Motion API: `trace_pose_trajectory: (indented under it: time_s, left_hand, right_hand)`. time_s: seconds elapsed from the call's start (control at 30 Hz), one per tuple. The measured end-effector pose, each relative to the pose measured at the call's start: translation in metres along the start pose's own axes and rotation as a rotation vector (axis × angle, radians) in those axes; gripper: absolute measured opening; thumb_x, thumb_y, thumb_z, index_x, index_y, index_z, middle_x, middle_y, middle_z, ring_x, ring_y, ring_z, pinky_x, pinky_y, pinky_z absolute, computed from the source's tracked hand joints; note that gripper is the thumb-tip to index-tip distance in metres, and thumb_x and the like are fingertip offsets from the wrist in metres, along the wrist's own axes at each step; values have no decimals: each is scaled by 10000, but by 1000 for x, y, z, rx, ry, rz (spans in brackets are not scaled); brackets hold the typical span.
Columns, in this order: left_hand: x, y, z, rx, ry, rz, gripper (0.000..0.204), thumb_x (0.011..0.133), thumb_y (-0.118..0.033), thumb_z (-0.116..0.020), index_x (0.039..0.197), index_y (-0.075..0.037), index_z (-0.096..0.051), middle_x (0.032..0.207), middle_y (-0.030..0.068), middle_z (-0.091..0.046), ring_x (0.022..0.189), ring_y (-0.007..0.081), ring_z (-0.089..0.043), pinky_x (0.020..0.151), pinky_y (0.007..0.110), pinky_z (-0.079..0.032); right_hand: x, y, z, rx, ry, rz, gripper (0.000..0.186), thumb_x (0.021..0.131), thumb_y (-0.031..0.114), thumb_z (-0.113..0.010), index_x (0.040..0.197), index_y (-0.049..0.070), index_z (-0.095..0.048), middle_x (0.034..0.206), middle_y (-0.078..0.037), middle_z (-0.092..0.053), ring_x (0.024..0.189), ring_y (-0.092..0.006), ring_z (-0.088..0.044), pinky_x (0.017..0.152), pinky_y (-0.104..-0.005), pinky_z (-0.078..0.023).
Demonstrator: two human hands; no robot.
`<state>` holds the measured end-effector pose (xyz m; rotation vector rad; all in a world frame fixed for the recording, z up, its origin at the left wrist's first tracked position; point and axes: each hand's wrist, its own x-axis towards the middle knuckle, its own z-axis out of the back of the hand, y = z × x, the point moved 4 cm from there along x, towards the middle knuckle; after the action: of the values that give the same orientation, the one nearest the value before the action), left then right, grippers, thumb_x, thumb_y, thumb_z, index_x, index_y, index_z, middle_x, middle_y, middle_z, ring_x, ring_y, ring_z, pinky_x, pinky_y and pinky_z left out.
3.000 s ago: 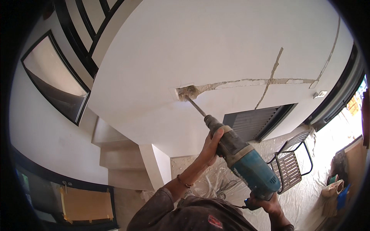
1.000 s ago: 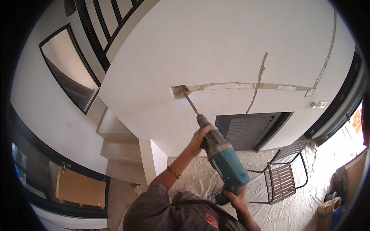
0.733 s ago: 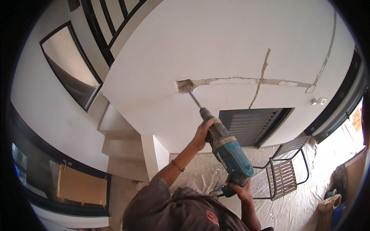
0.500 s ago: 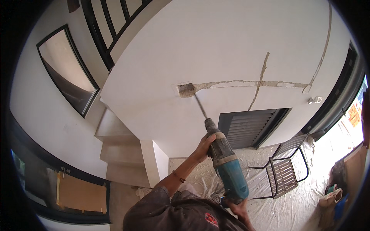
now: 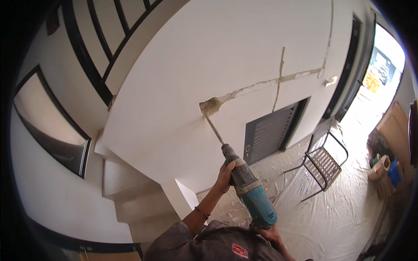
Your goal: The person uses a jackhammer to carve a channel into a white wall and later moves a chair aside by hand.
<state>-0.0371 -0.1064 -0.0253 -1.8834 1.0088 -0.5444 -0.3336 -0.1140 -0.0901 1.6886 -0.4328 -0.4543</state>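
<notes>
Black, dust-greyed casing fills our left grip (image 5: 225, 177), which is closed around the front of a power drill (image 5: 257, 202), thumb lying along its near side. Our left forearm slants up from the lower edge, with a dark beaded bracelet (image 5: 202, 213) at the wrist and a dark, dusty sleeve (image 5: 172, 239) above the elbow. Our right hand (image 5: 271, 235) holds the tool's rear end low, close to our shirt (image 5: 217, 243), its fingers mostly hidden behind the rounded teal housing. We carry the drill tilted, nose up and to the left, between our body and the wall (image 5: 174, 69). Its slim metal bit (image 5: 214, 130) reaches the lower edge of a rough, crumbly, squarish hole (image 5: 210, 106) in that smooth white surface. From the hole a ragged grey-brown channel (image 5: 261, 85) runs to the right, crossed by a narrower upright groove (image 5: 280, 71). Below them sits a dark grey louvred door (image 5: 272, 135). To our right, a slatted metal-framed chair (image 5: 323, 167) stands on wrinkled, translucent plastic sheeting (image 5: 322, 222). Pale, smooth steps (image 5: 139, 202) descend at our left, under a black barred railing (image 5: 98, 43).
</notes>
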Motion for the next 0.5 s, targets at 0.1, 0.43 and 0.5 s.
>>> trace_pose_trajectory:
  time_s: [0.1,0.43,0.5]
  left_hand:
    - [5,-5,-2,26,70,66,465,962,-449,-527,1189,-42,-533,1062,82,-636,972,198,-636,897,362,-518]
    - [-34,-28,37,-274,58,139,455,967,-454,-533,1190,-58,-530,1057,85,-633,972,194,-631,899,367,-517]
    - [-49,-19,40,-229,107,147,430,969,-419,-554,1210,-66,-516,1079,84,-623,989,185,-622,904,362,-512]
  right_hand:
    - [-9,-30,-30,-95,-137,-76,895,694,83,-740,1451,29,-267,1148,-127,-590,918,-218,-640,827,-360,-525]
    - [-12,51,-109,69,-76,126,1036,705,46,-730,1544,47,-121,1293,-143,-531,1076,-218,-608,942,-381,-484]
    - [-33,17,-105,-11,-125,69,1037,696,71,-756,1539,42,-152,1345,-144,-506,1117,-217,-595,972,-379,-470]
